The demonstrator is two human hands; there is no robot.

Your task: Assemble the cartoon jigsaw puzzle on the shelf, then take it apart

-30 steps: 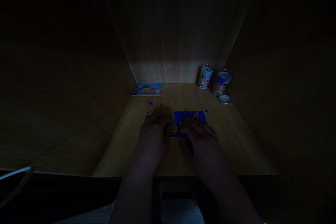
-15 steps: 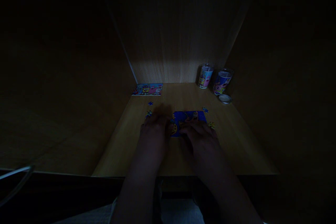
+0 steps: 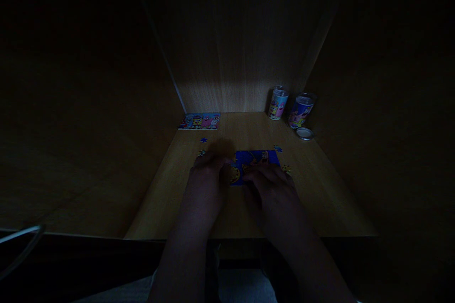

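A partly joined blue jigsaw puzzle (image 3: 254, 155) with cartoon figures lies on the wooden surface, partly covered by my hands. My left hand (image 3: 209, 170) is at its left edge, fingers curled in toward the thumb; whatever they pinch is hidden in the dim light. A yellow round shape (image 3: 234, 175) on the puzzle shows beside the thumb. My right hand (image 3: 270, 180) rests over the puzzle's lower right part, fingers stretched out and lying flat. Loose puzzle pieces lie around: a blue one (image 3: 204, 140), one by my left knuckles (image 3: 202, 152), one at upper right (image 3: 277, 148), a yellow one (image 3: 286, 169).
Two clear-lidded printed cans, one light blue (image 3: 277, 104) and one dark blue (image 3: 300, 111), stand at the back right. A round metal lid (image 3: 304, 133) lies before them. A flat cartoon picture puzzle (image 3: 201, 121) sits at the back left. Wooden panels enclose the surface.
My left hand has drawn slightly left and curled more. A small bluish piece seen by its thumb no longer shows there. My right hand has hardly moved.
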